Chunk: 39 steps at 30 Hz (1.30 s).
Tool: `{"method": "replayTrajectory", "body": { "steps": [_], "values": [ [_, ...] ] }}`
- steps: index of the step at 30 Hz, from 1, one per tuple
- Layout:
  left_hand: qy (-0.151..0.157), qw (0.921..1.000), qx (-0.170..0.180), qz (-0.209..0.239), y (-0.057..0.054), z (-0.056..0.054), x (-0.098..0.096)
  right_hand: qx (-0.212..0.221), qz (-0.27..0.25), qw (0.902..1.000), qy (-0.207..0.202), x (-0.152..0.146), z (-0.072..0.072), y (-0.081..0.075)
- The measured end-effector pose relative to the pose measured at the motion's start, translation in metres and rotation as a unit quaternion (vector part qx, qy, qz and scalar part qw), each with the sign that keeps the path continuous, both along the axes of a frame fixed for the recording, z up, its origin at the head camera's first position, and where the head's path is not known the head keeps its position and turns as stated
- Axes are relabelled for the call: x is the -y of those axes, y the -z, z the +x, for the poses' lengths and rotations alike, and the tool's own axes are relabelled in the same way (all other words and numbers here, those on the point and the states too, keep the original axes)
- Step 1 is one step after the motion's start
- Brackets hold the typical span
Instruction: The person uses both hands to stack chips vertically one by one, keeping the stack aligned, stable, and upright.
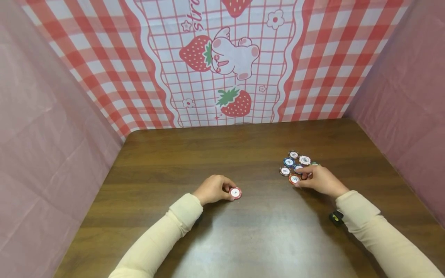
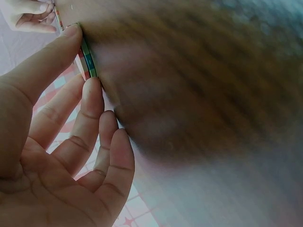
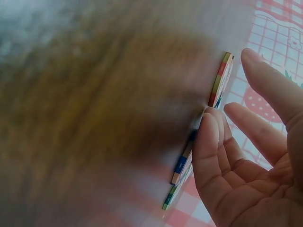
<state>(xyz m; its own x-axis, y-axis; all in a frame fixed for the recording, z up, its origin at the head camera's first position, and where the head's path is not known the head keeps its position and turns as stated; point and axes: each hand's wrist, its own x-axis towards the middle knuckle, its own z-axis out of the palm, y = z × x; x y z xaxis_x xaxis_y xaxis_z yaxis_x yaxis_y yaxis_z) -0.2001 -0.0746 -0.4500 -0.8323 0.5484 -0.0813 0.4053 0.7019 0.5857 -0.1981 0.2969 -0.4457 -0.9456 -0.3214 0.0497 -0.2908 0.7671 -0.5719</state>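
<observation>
Left hand (image 1: 214, 189) pinching a red chip (image 1: 235, 193); right hand (image 1: 321, 180) spread over a group of chips (image 1: 289, 162) on the right.
For neat handling, the left would do best to grip the rim lightly, holding the chip level; the right, to close on opposite edges of the orange chip (image 1: 294, 179) alone, sparing its neighbours a nudge; the red chip juts rightward from the left thumb and fingertips, though whether it clears the table (image 1: 250, 239) I cannot tell; the orange one lies at the group's near side, between right thumb and fingers.
</observation>
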Motion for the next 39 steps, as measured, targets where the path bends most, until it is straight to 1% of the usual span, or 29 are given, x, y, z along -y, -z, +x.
{"method": "replayTrajectory", "body": {
  "steps": [7,13,18,24,39],
  "values": [
    [-0.002,1.0000,0.000,0.005,-0.0017,0.0009,-0.0001,0.004,0.013,0.9998,-0.013,0.0020,-0.0033,0.0000],
    [-0.007,1.0000,-0.002,0.005,-0.0006,0.0018,0.0003,-0.007,0.020,0.9993,-0.031,0.0033,-0.0040,0.0012],
    [-0.007,0.9999,-0.004,0.007,0.0016,0.0017,0.0006,-0.006,0.025,0.9992,-0.029,0.0041,-0.0033,0.0007],
    [-0.005,0.9999,-0.010,0.007,0.0008,0.0015,0.0004,-0.005,0.037,0.9990,-0.023,0.0052,-0.0034,-0.0009],
    [0.000,0.9999,-0.012,0.009,-0.0002,0.0019,0.0004,-0.027,0.058,0.9975,-0.030,0.0038,-0.0060,0.0003]
  ]
}}
